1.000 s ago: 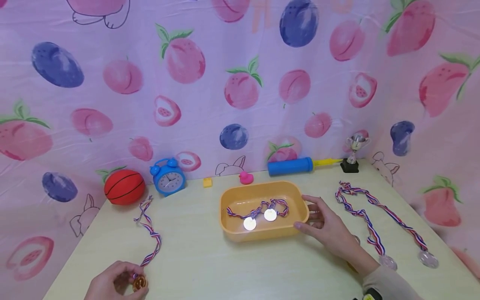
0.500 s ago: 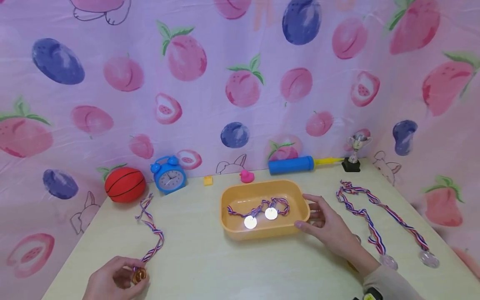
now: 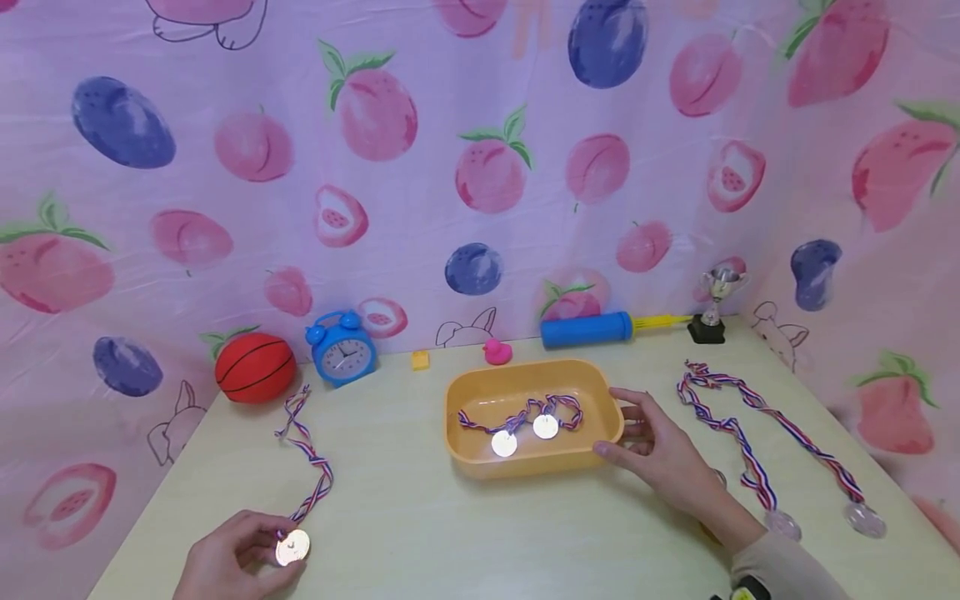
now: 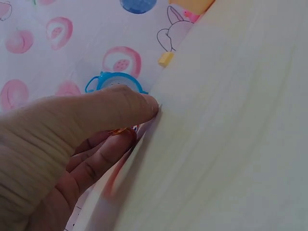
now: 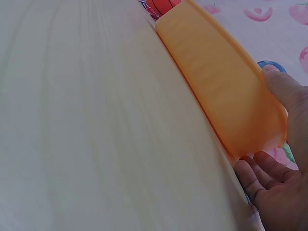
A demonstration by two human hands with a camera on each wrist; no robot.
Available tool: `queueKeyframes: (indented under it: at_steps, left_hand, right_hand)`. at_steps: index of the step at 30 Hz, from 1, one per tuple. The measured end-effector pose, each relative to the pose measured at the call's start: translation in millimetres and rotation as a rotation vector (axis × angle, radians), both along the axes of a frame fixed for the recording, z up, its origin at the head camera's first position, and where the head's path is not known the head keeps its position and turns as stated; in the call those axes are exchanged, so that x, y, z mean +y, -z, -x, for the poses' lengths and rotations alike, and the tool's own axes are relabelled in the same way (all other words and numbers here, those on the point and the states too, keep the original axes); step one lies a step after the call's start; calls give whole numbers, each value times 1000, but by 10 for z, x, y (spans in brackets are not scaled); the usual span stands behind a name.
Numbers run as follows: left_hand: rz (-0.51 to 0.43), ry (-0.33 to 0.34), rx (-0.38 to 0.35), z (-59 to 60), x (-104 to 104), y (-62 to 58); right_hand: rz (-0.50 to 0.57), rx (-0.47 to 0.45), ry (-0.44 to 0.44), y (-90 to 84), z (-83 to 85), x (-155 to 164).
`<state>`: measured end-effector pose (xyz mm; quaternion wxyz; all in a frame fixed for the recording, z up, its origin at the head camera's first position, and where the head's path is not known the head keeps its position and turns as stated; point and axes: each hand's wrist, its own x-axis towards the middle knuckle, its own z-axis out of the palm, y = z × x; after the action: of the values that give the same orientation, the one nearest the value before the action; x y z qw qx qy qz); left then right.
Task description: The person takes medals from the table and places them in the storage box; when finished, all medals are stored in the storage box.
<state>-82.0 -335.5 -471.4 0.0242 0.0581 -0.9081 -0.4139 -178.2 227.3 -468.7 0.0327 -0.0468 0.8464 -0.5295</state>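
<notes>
Shiny metal medal (image 3: 292, 547), matt plastic tray (image 3: 480, 392)

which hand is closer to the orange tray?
Right. The right hand touches the orange tray at its right end, thumb and fingers against the wall. The left hand is well off to the tray's left, pinching a gold medal.
</notes>
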Motion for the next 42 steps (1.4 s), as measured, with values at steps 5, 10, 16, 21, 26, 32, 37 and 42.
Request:
queueKeyframes:
  at_steps: [5, 10, 16, 21, 26, 32, 37, 42]
  left_hand:
    - [-3, -6, -44, 30, -2, -1]
    - [-33, 10, 34, 6, 32, -26]
    - [-43, 79, 201, -25, 123, -110]
    - [-14, 118, 242, 36, 187, -234]
    - [17, 179, 294, 132, 253, -370]
    - [23, 313, 468, 304, 365, -502]
    - [20, 361, 489, 449, 481, -615]
    - [-19, 400, 524, 606, 593, -699]
  right_hand:
    - [1, 1, 2, 7, 16, 0]
    - [21, 8, -7, 29, 20, 0]
    - [19, 11, -10, 46, 13, 0]
    - [19, 11, -7, 35, 13, 8]
    - [17, 13, -5, 30, 18, 17]
    - [20, 20, -3, 31, 19, 23]
    - [19, 19, 2, 31, 18, 9]
    - [22, 22, -3, 42, 20, 18]
